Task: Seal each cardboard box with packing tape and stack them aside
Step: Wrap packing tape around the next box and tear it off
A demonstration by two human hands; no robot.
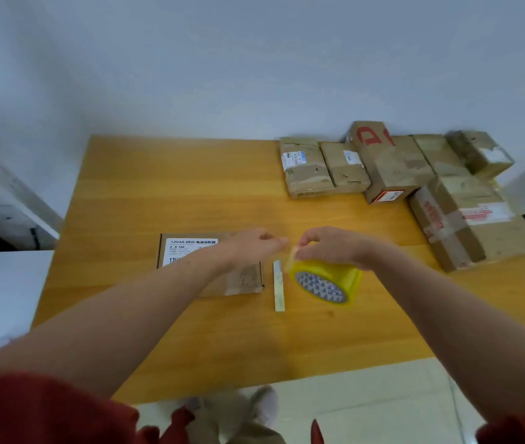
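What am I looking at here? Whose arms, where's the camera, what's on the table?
No machine: these are a person's bare arms, filmed by one wide-angle camera on their head, looking down. The right hand grips a tilted yellow tape roll from above, over the wooden table. The left hand reaches to the roll's loose end; blur hides whether it pinches it. Under the left arm lies a flat cardboard box with a white label. Between box and roll lies a pale strip. Taped boxes are piled at the far right.
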